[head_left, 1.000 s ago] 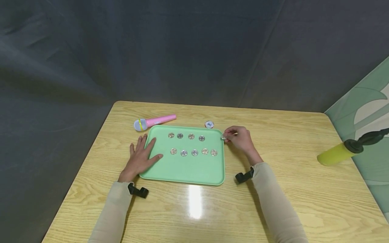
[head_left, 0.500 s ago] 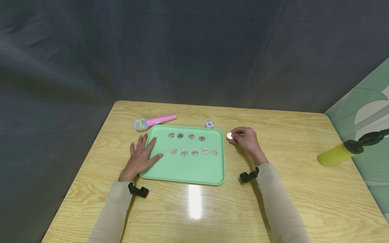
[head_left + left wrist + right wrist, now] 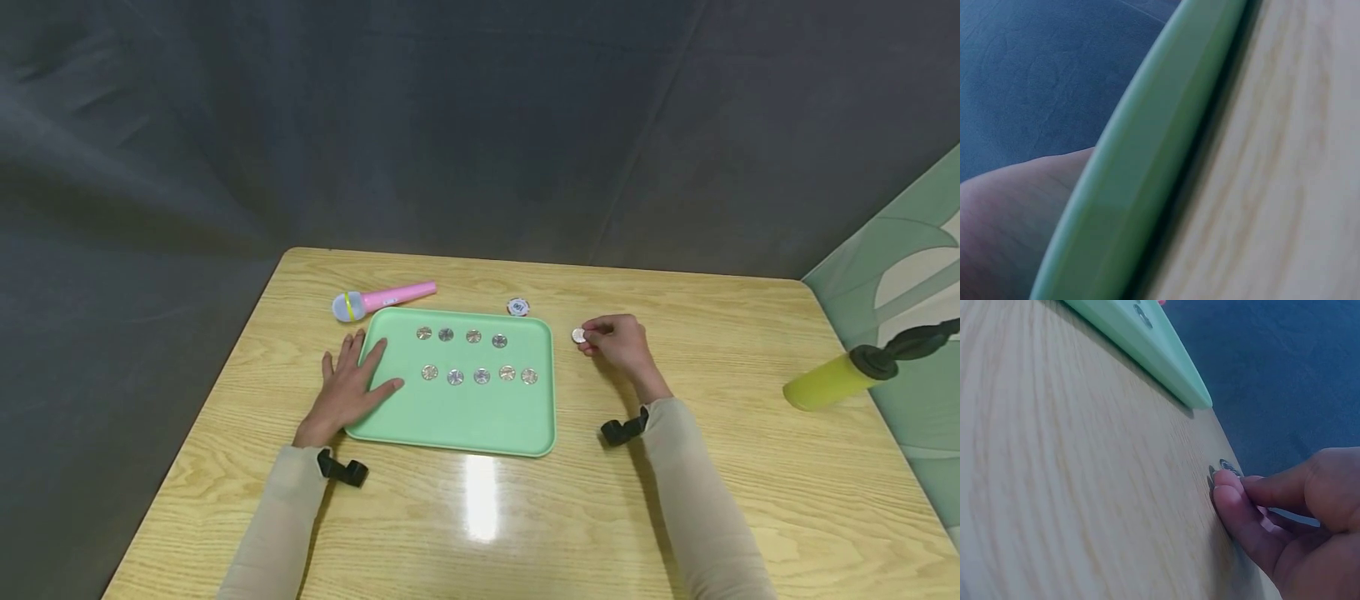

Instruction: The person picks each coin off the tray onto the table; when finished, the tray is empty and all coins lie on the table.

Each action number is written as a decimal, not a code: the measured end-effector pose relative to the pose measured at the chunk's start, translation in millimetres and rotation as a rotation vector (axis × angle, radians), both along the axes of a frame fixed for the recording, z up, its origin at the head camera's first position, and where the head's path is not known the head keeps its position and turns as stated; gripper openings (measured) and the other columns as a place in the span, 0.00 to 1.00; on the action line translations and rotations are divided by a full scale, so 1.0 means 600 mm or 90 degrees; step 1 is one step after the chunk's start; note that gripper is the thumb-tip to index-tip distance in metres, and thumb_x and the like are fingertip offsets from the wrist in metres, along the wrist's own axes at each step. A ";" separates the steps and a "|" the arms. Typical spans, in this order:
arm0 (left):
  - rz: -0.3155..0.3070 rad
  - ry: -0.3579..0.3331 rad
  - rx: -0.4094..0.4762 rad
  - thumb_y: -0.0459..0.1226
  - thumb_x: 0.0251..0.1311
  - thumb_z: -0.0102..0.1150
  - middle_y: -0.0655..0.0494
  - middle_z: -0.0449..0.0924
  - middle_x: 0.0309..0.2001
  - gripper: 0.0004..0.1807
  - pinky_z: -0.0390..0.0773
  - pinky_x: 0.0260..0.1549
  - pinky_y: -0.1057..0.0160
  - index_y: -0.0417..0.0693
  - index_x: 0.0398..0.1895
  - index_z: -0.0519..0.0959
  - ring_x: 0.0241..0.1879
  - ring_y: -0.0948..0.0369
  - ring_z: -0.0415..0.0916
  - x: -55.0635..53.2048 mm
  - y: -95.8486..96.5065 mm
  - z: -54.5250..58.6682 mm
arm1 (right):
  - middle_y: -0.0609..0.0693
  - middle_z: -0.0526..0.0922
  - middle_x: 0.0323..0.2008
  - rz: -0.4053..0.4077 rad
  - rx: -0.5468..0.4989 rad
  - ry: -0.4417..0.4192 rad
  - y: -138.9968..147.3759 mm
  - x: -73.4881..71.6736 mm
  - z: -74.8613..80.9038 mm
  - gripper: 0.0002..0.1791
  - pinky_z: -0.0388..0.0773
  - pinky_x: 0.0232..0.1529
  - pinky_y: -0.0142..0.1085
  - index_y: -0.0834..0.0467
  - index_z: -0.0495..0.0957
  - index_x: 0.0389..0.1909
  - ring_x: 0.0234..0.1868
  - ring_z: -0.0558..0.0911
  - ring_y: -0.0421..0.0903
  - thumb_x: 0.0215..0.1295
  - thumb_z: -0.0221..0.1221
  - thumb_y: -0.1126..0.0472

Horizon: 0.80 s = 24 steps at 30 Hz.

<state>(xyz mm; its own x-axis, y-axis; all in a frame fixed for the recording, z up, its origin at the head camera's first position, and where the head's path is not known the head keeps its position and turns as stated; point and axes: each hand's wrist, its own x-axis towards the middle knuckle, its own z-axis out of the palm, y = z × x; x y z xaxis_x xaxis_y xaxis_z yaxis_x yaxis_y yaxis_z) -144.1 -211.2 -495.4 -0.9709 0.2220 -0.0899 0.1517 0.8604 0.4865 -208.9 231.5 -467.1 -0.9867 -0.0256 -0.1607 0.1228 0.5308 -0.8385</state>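
Note:
My left hand (image 3: pixel 343 396) lies spread over the left rim of a mint-green tray (image 3: pixel 457 429), fingers straight. Beyond the tray's right side, just above the wooden table, my right hand (image 3: pixel 621 343) pinches a shiny round coin (image 3: pixel 577 335) between thumb and fingertips. In the right wrist view the coin (image 3: pixel 1229 467) shows only partly past the fingers. Two rows of similar coins lie flat in the tray, among them a far-row coin (image 3: pixel 473 337) and a near-row coin (image 3: pixel 482 377). The left wrist view has the tray's side wall (image 3: pixel 1141 156) with part of the hand behind it.
A pink toy microphone (image 3: pixel 393 296) lies behind the tray's far left corner. A white poker chip (image 3: pixel 517 307) with a dark patterned edge lies behind its far right. At the table's right end is a yellow-green bottle (image 3: pixel 825 382) with a black cap.
My right hand has carried the coin rightward, away from the tray's right rim to over the bare wood. The left hand and the coins in the tray have stayed put.

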 end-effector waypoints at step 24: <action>0.002 -0.001 0.002 0.60 0.68 0.52 0.36 0.32 0.81 0.46 0.26 0.72 0.28 0.50 0.81 0.51 0.81 0.38 0.28 0.000 0.000 -0.002 | 0.62 0.89 0.34 -0.021 0.103 0.031 -0.008 -0.004 -0.003 0.12 0.78 0.27 0.23 0.70 0.84 0.44 0.25 0.82 0.34 0.71 0.56 0.66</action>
